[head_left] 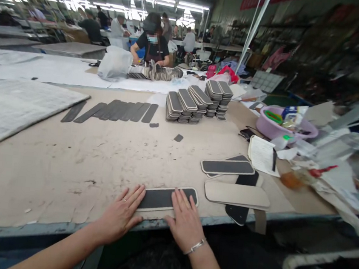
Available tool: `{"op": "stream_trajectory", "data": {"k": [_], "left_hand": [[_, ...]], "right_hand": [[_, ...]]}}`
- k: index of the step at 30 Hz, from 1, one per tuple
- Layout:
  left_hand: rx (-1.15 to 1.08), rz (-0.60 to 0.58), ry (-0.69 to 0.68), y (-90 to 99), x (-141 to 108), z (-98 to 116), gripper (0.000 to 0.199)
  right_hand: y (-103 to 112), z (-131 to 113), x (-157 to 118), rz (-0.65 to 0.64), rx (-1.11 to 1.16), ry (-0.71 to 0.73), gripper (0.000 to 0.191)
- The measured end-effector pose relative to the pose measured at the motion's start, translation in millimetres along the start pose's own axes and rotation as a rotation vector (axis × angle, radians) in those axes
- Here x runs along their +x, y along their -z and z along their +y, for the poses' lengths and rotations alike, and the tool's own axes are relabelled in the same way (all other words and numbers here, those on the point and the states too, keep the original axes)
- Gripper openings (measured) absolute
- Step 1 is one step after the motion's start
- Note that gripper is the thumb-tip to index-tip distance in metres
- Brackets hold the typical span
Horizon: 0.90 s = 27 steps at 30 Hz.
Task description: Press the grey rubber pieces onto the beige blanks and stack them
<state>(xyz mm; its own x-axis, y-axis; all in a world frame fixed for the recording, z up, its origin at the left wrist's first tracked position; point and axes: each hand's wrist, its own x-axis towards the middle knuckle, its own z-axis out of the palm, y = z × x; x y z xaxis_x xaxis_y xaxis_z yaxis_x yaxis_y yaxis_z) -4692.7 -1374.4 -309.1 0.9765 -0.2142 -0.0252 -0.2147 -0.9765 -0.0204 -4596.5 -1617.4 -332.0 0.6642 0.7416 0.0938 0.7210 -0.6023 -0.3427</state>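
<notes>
A dark-grey, rounded rectangular panel with a cream border (159, 198) lies flat near the front edge of the beige-covered surface (66, 169). The left hand (125, 210) covers the panel's left end, fingers nearly straight and close together; the right hand (185, 216) rests on its right part, fingers slightly spread, pinching nothing. Uneven pressure could skew the dark layer against the border, if the two are not firmly bonded, and a pull toward the body could tip the panel over the edge. A slip rightward might knock the plain cream rounded panel (235, 194) near its right end. The small flat dark-grey scrap (178, 138) behind the panel could leave a dent if trapped underneath.
</notes>
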Motion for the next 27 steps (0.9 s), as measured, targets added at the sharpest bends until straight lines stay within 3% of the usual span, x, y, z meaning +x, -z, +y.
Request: {"op": "stream_trajectory", "data": {"k": [5,9,11,13,15,19,22,24,27], "left_hand": [[-0.152,-0.060,0.074,13.4,18.4,-7.3,0.046],[-0.280,-0.078,0.211,28.1,42.4,-12.3,0.044],[-0.298,-0.198,0.271,37.9,54.2,-13.0,0.044],[-0.291,-0.327,0.262,49.3,65.4,-13.7,0.030],[-0.354,-0.373,0.220,63.8,77.3,-14.8,0.015],[-0.706,-0.352,0.269,107.0,110.8,-11.2,0.030],[-0.847,-0.250,0.261,136.9,152.6,5.4,0.036],[-0.910,-0.147,0.194,143.9,189.2,23.0,0.038],[-0.890,-0.036,0.089,132.1,249.3,54.2,0.043]], "right_hand": [[15.9,42.4,-18.4,0.018,-0.006,-0.137,0.064],[22.2,40.4,-32.3,0.151,0.149,-0.116,0.054],[26.4,35.5,-40.7,0.242,0.244,-0.104,0.050],[31.6,31.7,-49.7,0.291,0.329,-0.086,0.045],[35.6,30.5,-57.6,0.292,0.390,-0.068,0.036],[34.8,34.4,-65.2,0.310,0.440,-0.053,0.029],[29.5,37.8,-64.7,0.352,0.446,-0.068,0.028],[26.6,39.1,-63.3,0.364,0.441,-0.083,0.028],[24.1,40.1,-61.9,0.382,0.424,-0.088,0.027]]}}
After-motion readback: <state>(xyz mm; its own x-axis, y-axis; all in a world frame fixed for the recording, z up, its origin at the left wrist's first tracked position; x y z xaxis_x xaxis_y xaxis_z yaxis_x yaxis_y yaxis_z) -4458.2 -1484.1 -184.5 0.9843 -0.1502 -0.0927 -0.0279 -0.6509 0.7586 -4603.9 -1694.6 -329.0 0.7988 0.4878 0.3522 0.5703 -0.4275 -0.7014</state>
